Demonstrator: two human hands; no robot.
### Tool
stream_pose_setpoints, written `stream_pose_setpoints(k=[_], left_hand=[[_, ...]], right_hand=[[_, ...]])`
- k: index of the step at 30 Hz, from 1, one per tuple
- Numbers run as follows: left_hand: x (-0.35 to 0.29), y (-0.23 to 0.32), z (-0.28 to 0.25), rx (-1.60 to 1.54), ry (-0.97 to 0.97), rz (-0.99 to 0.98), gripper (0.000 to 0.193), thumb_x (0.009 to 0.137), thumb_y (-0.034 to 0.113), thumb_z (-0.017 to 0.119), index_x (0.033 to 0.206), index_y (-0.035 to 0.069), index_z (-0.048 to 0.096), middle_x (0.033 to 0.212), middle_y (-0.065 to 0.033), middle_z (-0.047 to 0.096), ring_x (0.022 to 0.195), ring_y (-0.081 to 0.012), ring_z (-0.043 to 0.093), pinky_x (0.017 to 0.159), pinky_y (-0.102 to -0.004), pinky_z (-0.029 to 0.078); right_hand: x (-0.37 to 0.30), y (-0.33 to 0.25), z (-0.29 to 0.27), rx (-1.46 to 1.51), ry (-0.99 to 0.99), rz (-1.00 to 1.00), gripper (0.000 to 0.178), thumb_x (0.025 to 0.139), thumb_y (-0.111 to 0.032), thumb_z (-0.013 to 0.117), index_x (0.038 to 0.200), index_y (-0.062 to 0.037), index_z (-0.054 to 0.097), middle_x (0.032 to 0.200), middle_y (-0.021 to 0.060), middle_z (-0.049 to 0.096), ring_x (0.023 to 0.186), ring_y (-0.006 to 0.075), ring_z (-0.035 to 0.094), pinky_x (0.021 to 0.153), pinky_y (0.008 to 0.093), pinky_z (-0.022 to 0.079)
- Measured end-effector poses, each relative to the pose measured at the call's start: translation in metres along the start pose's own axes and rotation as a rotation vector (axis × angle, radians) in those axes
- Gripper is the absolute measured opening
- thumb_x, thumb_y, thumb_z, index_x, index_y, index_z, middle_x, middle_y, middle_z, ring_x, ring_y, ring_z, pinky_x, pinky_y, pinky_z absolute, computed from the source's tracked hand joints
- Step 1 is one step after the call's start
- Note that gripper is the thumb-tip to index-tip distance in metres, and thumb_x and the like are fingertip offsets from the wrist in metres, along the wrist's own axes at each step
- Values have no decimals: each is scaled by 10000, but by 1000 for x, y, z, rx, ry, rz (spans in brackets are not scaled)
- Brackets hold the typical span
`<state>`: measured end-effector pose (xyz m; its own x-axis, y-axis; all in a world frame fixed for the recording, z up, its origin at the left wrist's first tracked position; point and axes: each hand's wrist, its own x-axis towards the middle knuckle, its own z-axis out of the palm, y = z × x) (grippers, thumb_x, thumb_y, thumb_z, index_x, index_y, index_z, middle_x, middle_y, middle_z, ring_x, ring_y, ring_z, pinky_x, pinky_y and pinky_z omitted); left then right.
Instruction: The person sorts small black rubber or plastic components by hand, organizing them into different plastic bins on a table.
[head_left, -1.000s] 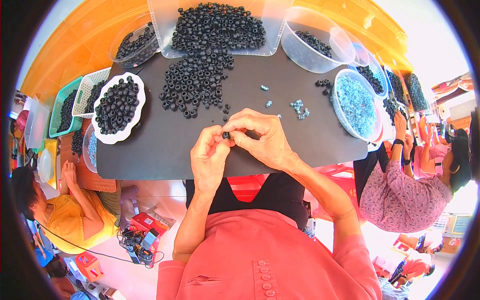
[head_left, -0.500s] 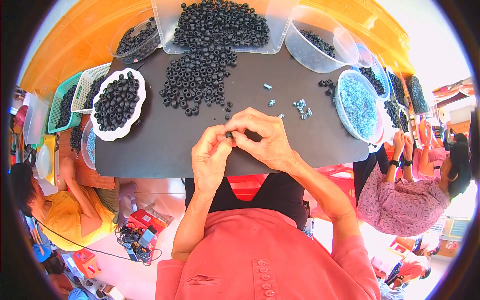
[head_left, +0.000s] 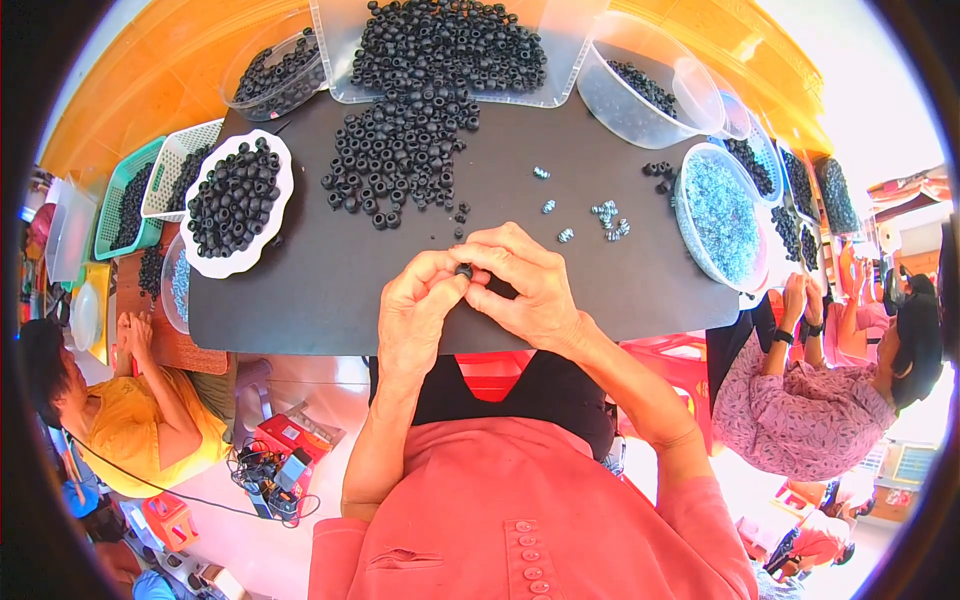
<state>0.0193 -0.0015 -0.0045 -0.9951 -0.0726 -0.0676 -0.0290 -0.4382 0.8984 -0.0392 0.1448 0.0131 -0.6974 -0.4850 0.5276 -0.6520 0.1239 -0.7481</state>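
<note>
Over the near edge of the dark table (head_left: 330, 300), a small round black bead (head_left: 463, 270) with a hole is pinched between my two hands. My left hand (head_left: 415, 305) grips it with thumb and forefinger. My right hand (head_left: 525, 285) closes on it from the other side, its fingertips meeting the left ones. Beyond my hands lies a heap of black beads (head_left: 395, 160), spilling from a tipped clear bin (head_left: 565, 85). To the right of my hands are several small blue-and-white striped coil-like pieces (head_left: 606, 212), lying loose on the table.
A white scalloped plate (head_left: 285, 190) of black beads stands at left. At right are a tub of pale blue pieces (head_left: 720, 220) and a clear tub (head_left: 640, 125) holding black beads. Co-workers sit at left, in a yellow shirt (head_left: 150, 430), and right, in a patterned shirt (head_left: 800, 410).
The bead between my fingertips has turned slightly and shows more of its face. My hands stay almost in place. The co-worker at left has raised their hands a little.
</note>
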Motion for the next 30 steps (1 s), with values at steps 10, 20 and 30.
stream_pose_setpoints(k=[10, 20, 30], left_hand=[[-1, 8, 0, -80, -8, -59, 125, 885, 4, 543, 968, -8, 637, 919, -41, 654, 841, -83, 584, 781, -229, 464], [-1, -4, -3, -98, 60, 27, 134, 936, 68, 526, 988, -28, 603, 931, -69, 636, 861, -108, 585, 819, -248, 465], [1, -6, 4, -17, 99, 226, 217, 980, 159, 466, 1054, -22, 559, 882, -140, 650, 934, -221, 598, 881, -362, 466]], right_hand=[[-2, 7, 10, -168, 92, -238, 331, 678, 24, 718, 1001, -13, 655, 954, 88, 611, 745, 239, 557, 647, 343, 487], [1, 4, 7, -140, 110, -115, 347, 701, 36, 731, 1035, -13, 650, 952, 96, 649, 741, 214, 585, 613, 295, 496], [21, 9, -42, -285, 231, -189, 171, 779, -21, 682, 938, -15, 620, 880, 121, 630, 763, 283, 614, 687, 353, 512]])
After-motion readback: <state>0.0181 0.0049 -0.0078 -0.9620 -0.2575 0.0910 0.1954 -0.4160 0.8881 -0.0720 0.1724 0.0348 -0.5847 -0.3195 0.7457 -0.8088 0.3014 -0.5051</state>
